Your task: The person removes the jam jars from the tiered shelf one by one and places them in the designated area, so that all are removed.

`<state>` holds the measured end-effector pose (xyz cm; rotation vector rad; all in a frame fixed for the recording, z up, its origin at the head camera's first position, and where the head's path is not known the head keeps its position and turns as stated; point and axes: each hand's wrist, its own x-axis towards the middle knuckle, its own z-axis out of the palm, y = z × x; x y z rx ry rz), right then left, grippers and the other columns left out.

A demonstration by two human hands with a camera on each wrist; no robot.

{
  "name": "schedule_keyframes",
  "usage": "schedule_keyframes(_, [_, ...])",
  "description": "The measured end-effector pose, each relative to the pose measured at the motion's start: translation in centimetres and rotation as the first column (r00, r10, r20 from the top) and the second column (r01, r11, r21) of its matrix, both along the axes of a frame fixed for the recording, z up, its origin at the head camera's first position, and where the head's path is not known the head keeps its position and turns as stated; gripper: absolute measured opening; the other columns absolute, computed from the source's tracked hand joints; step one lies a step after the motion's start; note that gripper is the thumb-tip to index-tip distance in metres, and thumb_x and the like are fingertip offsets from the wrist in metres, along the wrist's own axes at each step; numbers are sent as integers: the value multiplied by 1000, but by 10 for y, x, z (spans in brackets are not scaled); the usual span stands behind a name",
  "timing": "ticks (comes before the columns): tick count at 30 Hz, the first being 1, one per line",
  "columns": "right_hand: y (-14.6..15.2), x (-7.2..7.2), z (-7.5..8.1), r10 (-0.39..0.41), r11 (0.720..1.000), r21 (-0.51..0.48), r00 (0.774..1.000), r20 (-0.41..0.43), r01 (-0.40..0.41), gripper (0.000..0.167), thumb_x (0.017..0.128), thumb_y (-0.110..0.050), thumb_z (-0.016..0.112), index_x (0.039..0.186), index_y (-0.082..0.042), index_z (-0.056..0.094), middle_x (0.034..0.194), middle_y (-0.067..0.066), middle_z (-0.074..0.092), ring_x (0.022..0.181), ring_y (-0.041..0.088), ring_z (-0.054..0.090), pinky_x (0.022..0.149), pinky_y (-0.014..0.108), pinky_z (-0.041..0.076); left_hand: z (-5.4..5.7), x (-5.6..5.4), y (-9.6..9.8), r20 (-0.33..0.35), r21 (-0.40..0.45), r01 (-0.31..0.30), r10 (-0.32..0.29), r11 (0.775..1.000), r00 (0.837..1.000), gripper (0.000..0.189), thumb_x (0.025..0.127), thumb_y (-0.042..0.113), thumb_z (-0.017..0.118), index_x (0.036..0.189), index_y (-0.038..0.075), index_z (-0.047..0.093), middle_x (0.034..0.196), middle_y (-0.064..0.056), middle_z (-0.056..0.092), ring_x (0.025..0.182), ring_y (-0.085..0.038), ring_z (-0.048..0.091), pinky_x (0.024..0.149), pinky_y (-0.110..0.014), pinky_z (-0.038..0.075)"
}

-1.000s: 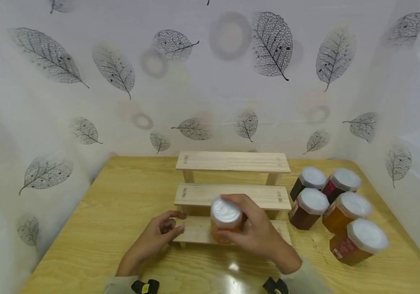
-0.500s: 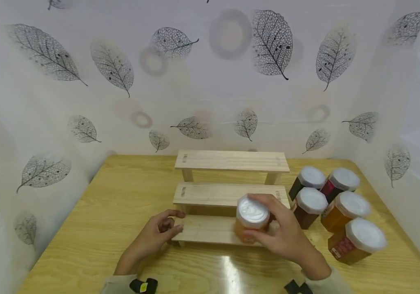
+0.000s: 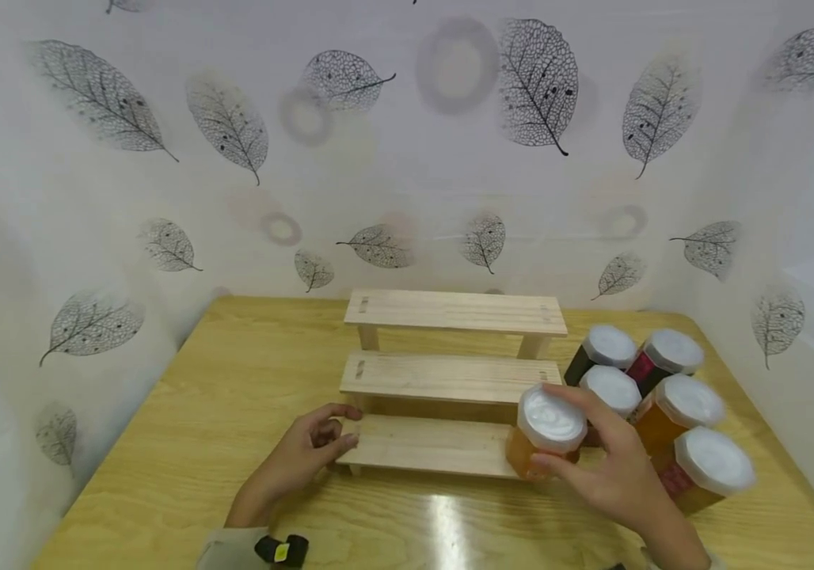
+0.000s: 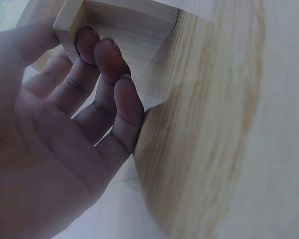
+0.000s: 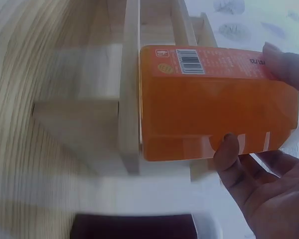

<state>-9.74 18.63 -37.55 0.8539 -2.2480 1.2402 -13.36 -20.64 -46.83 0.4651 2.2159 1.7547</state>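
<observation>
My right hand (image 3: 614,467) grips an orange jar (image 5: 214,104) with a white lid, thumb and fingers on opposite sides near the lid. The jar stands at the right end of the lowest step of a three-tier wooden display rack (image 3: 421,443). In the right wrist view, its base lies right against the step's board, and a barcode shows on its label. My left hand (image 3: 307,447) holds the left end of that lowest step between thumb and index finger. Its other fingers are curled by the step's edge in the left wrist view.
Several white-lidded jars with dark, brown and amber contents stand right of the rack, among them an amber jar (image 3: 678,412) and a jar with a red label (image 3: 709,467) nearest the front. A leaf-patterned curtain (image 3: 378,158) borders the wooden table (image 3: 236,356).
My right hand has moved the orange jar rightward along the lowest step, from near its middle to its right end. The left hand has kept its place on the step's left end.
</observation>
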Motion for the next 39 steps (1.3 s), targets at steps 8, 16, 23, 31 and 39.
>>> schedule_keyframes(8, [23, 4, 1, -76, 997, -23, 997, 10, 76, 83, 51, 15, 85, 127, 6, 51, 112, 14, 56, 65, 7, 49, 50, 22, 41, -2, -1, -1, -3, 7, -1, 1, 1000, 1000, 35, 94, 21, 61, 127, 11, 53, 75, -7, 48, 57, -8, 41, 51, -26, 42])
schedule_keyframes(16, [55, 7, -15, -156, 987, -29, 985, 78, 159, 88, 53, 20, 82, 132, 6, 47, 110, 5, 54, 57, 6, 49, 45, 18, 40, -5, -2, -1, 6, 12, 1, -1, 1000, 1000, 35, 95, 20, 60, 127, 10, 52, 74, -6, 48, 57, -9, 42, 52, -30, 43])
schedule_keyframes(23, [77, 12, -28, -246, 969, 10, 952, 183, 248, 89, 61, 19, 79, 139, 0, 41, 114, -4, 53, 56, 9, 57, 47, 21, 46, -1, 0, 0, -4, -8, -4, 4, 1000, 1000, 35, 94, 23, 61, 126, 11, 53, 74, -6, 47, 56, -8, 41, 51, -26, 43])
schedule_keyframes(31, [81, 15, -30, -320, 947, 69, 937, 142, 313, 91, 58, 13, 83, 139, -4, 44, 117, -6, 52, 74, 5, 56, 59, 14, 46, -3, -1, 0, 12, -7, -12, 12, 1000, 1000, 35, 94, 22, 60, 127, 11, 53, 74, -5, 47, 56, -8, 41, 51, -25, 41])
schedule_keyframes(39, [80, 18, -28, -384, 915, 149, 923, 36, 375, 95, 53, 4, 90, 137, -8, 48, 119, 2, 55, 83, -2, 49, 69, 6, 39, 6, 2, 4, 12, -19, -19, 19, 1000, 1000, 33, 94, 16, 60, 125, 6, 53, 73, -6, 47, 57, -8, 42, 52, -23, 41])
